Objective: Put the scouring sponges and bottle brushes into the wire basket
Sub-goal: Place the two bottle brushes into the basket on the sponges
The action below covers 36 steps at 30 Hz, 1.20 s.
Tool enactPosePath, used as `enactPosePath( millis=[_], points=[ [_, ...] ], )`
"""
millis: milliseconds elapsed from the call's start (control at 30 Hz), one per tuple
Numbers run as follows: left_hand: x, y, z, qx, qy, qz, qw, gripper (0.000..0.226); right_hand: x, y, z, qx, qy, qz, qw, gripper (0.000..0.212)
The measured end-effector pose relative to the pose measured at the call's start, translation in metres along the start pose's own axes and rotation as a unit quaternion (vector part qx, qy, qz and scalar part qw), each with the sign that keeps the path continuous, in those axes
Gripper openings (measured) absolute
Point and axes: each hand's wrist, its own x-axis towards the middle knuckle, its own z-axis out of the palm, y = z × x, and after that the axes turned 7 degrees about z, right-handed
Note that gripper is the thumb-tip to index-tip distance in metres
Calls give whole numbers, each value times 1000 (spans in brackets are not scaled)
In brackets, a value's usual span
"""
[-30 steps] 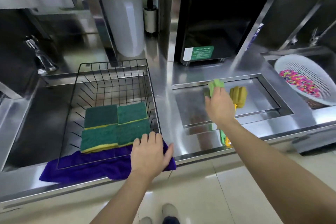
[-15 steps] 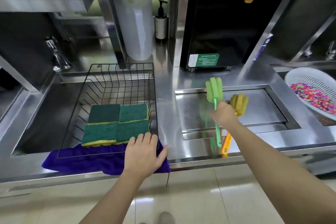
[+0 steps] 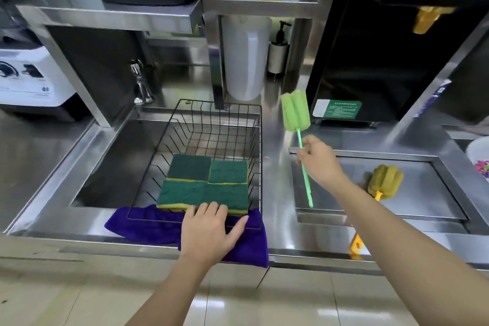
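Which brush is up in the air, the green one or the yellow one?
The green bottle brush. The right hand holds it by its thin handle, sponge head up, beside the wire basket. The yellow bottle brush lies flat on the steel tray.

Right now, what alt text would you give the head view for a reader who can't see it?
The right hand holds a green bottle brush upright by its handle, just right of a wire basket holding green scouring sponges. The left hand rests on the basket's near edge over a purple cloth. A yellow bottle brush lies on the steel counter to the right.
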Motion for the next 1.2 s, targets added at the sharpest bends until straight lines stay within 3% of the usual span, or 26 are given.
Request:
enactPosePath(
  millis=[133, 333, 533, 667, 900, 1200],
  points=[
    [-3, -2, 3, 5, 14, 1, 1000, 52, 4, -29, 16, -28, 1, -89, 996, 12],
    [-3, -4, 7, 5, 34, -3, 999, 49, 19, -70, 47, -162, -14, -192, 968, 20],
    [-5, -5, 9, -3, 30, -9, 1000, 48, 38, -91, 87, -105, -101, -60, 988, 30],
    [-5, -5, 9, -3, 32, -14, 999, 48, 50, -87, 106, -63, -201, 42, 977, 26],
    [-5, -6, 12, 1, 51, -14, 999, 46, 61, -86, 120, -170, -124, 18, 977, 16],
    [-5, -5, 12, 2, 48, -13, 999, 46, 67, -85, 126, -222, -136, 39, 965, 27]
  ],
)
